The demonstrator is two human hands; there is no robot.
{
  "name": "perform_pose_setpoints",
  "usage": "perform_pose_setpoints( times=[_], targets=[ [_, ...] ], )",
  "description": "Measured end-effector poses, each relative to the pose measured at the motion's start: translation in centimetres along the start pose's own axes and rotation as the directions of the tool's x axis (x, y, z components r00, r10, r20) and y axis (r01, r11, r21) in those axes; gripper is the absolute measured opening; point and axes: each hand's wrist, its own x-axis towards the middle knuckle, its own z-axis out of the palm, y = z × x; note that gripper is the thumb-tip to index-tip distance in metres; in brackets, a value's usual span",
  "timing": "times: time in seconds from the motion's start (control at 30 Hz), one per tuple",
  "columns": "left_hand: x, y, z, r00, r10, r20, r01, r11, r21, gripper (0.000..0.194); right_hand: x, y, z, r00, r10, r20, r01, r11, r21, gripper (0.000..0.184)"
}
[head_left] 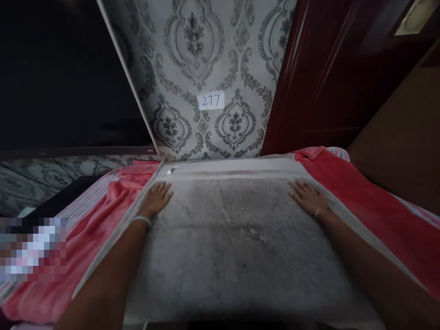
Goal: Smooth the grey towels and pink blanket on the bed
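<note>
A grey towel (233,238) with a paler band along its far end lies spread out flat before me. My left hand (157,198) rests palm down on its far left part, fingers stretched out. Opposite it, my right hand (308,196) lies flat near the towel's right edge, fingers also extended. Neither hand grips anything. A small white tag (173,170) sticks up at the far left corner, just beyond my left fingertips. The near edge of the towel is dark and blurred.
Red cloth (364,201) is under the towel on both sides, above a striped cover (84,195). Behind stands a patterned wall (192,59) with a paper label (211,100) reading 277. A dark screen (68,82) is at left, a dark red door (330,68) at right.
</note>
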Motion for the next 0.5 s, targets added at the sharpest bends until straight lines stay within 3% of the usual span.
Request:
perform_pose_setpoints(
  times=[0.1,0.17,0.23,0.33,0.4,0.43,0.5],
  targets=[
    [0.3,-2.2,0.5,1.0,0.017,-0.01,-0.017,0.999,-0.029,0.054,0.4,4.6,0.6,0.997,0.073,-0.015,-0.072,0.996,0.049,0.063],
    [0.4,-2.3,0.6,0.999,0.013,-0.031,-0.014,0.999,-0.041,0.052,0.4,5.3,0.0,0.997,0.08,-0.009,-0.079,0.995,0.069,0.061],
    [0.6,-1.8,0.2,0.998,-0.02,-0.058,0.018,0.999,-0.031,0.049,0.5,4.3,-1.4,0.993,0.103,0.048,-0.107,0.992,0.069,0.06],
    [1.5,-0.5,-0.8,0.989,-0.103,-0.106,0.105,0.994,0.008,0.049,0.6,0.3,-4.0,0.972,0.188,0.14,-0.194,0.981,0.031,0.059],
    [2.2,1.4,-1.4,0.983,-0.132,-0.129,0.136,0.991,0.017,0.056,0.5,-3.9,-4.9,0.981,0.164,0.107,-0.167,0.986,0.019,0.057],
    [2.4,2.8,-1.4,0.984,-0.123,-0.125,0.126,0.992,0.02,0.06,0.4,-6.1,-4.9,0.992,0.102,0.075,-0.105,0.994,0.03,0.056],
    [2.7,6.0,-1.2,0.997,-0.031,-0.073,0.034,0.999,0.041,0.066,0.4,-10.1,-4.0,0.977,-0.211,0.036,0.208,0.976,0.069,0.057]
  ],
)
